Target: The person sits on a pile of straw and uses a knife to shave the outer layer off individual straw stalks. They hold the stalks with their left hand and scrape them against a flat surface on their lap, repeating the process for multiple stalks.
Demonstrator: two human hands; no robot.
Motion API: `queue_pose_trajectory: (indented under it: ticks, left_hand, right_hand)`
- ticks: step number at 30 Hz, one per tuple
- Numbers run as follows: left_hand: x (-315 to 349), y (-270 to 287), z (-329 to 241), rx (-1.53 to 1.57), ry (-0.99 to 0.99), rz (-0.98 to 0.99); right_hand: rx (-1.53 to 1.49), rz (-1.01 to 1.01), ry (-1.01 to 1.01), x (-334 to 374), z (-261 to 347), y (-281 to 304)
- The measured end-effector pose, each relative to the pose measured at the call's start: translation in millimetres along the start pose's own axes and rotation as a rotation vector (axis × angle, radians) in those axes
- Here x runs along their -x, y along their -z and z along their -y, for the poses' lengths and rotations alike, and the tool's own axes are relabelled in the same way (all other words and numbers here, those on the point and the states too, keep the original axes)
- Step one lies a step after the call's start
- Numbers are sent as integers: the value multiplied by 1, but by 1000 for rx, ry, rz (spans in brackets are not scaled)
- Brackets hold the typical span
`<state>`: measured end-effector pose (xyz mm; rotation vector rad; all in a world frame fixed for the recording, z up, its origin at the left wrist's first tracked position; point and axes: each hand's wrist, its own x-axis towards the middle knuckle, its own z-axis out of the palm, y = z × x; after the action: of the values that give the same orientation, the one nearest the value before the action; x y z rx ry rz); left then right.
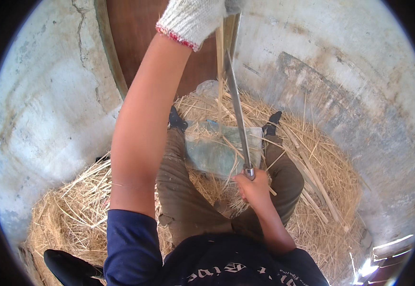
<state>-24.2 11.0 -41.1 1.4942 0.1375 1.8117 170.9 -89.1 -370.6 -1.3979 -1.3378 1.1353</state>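
Observation:
My left hand [195, 21], in a white knit glove with a red-trimmed cuff, is raised at the top edge, which cuts off part of its fingers. From it hangs a pale split bamboo strip [220, 62], apparently gripped by the glove. Low between my knees, my bare right hand [255, 186] is closed around the handle of a long knife [239, 112]. The blade points up and away, its tip close beside the strip. I cannot tell whether blade and strip touch.
Between my outstretched legs lies a greenish-grey slab or sheet [212, 152]. Straw-like shavings [83, 195] cover the floor around me, with longer strips [312, 176] at the right. Stained walls [331, 86] stand on both sides; a brown door panel [136, 33] is ahead.

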Motion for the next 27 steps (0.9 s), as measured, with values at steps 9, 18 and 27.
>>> queue_pose_trajectory:
  ticks: [9, 18, 27]
  left_hand:
    - [-12, -12, 1, 40, -168, -234]
    - [-9, -22, -20, -61, -181, -274]
    - [3, -45, 3, -406, -388, -493]
  right_hand:
    - [-834, -10, 545, -4, 39, -33]
    - [-59, 40, -57, -19, -4, -27]
    - [-755, -13, 660, 4, 63, -27]
